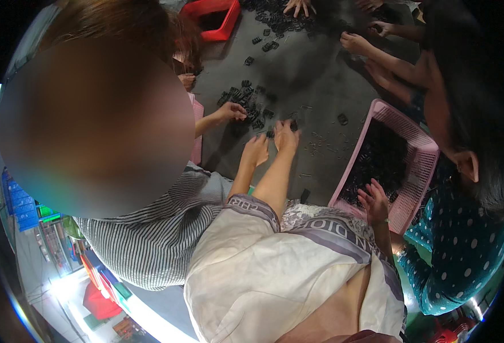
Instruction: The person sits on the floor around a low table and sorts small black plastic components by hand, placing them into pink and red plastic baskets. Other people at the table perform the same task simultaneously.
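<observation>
My left hand [286, 136] reaches out from a white sleeve with a purple trim. Its fingers are closed on a small black plastic piece [293, 124] at the grey tabletop [332, 86]. Just left of it is another person's hand [256, 151], close to a small dark piece. My right hand [374, 201] is over the near side of a pink mesh basket [423, 148], fingers spread, with nothing visible in them. Dark pieces fill the basket. A pile of black slotted pieces [243, 100] lies farther off, with a co-worker's hand [231, 111] at its edge.
Thin scraps [317, 143] and a loose black piece [342, 119] lie near the basket. A red bin [220, 28] stands at the far left, beside a larger black pile [280, 20]. People sit close on both sides. Several hands work at the far end.
</observation>
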### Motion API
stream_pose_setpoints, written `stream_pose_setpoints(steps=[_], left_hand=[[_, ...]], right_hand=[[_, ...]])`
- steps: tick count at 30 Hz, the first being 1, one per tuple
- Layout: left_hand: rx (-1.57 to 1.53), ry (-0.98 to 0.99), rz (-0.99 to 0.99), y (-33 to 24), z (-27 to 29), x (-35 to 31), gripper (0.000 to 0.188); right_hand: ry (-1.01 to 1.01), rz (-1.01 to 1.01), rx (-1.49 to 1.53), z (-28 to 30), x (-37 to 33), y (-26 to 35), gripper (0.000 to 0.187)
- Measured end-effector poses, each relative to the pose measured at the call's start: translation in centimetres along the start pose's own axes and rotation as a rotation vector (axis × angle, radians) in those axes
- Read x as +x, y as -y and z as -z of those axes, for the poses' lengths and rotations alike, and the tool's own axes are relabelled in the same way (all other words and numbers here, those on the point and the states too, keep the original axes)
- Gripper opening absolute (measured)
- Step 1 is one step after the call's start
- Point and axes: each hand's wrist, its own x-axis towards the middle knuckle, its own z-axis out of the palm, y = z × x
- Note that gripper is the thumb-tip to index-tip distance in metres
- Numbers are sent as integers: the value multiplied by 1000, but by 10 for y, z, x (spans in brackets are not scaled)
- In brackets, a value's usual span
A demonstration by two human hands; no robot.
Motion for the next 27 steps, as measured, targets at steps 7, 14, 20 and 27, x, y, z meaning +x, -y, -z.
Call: stream_pose_setpoints(steps=[7,14,20,27], left_hand=[[-271,231,132,5,7,6,31],[-72,436,-7,-11,-5,6,32],[-336,405,-222,-73,-24,20,39],[-47,593,-396,-121,-57,25,44]], right_hand=[[76,2,-106,-13,4,9,33],[106,-6,-125,-7,10,0,26],[74,-13,-152,0,6,0,25],[70,8,-178,8,0,-1,26]])
